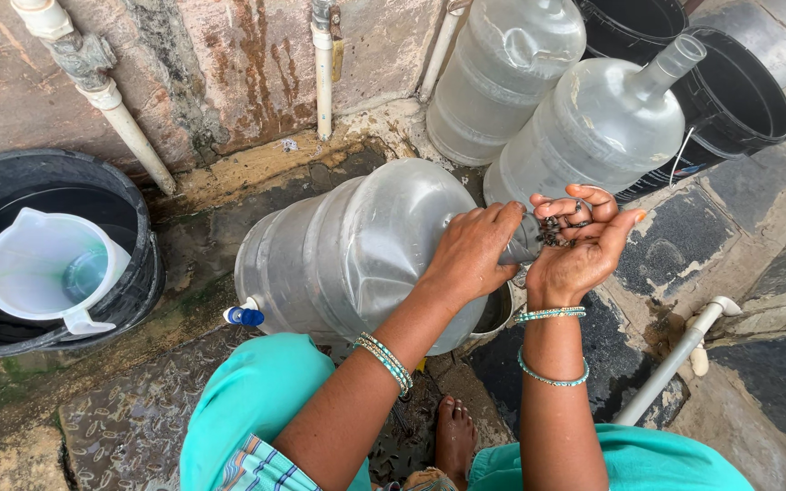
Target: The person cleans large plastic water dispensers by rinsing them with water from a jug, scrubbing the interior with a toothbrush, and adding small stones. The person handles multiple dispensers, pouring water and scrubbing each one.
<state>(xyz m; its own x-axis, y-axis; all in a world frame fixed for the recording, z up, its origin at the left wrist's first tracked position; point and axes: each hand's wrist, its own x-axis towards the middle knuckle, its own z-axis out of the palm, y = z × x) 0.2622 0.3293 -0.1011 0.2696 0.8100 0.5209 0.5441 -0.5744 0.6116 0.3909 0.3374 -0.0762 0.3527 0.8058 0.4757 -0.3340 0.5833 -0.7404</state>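
Rough stone paving, wet and mossy in places, is backed by a stained wall (247,64) crossed by white pipes (322,73). Across this ground a large clear water jug (347,250) is tipped on its side, its neck pointing toward the hands and a small blue tap (246,315) showing at its far, lower end. The left hand (473,250) is closed over the shoulder and neck of the jug, fingers curled around it. The right hand (579,245) is cupped, palm up, just beside the left one at the jug's mouth, and small dark beads or pebbles (561,232) are held loosely in its bent fingers. What exactly they are cannot be told. Beaded bracelets are worn on both wrists.

Beyond the right hand two more clear jugs (593,123) are leaned against black tubs (743,100). Far to the left of the left hand, a black bucket (129,209) is seen with a white plastic pitcher (43,268) inside it. Below the hands, a bare foot (454,436) and turquoise clothing (247,400) are visible.
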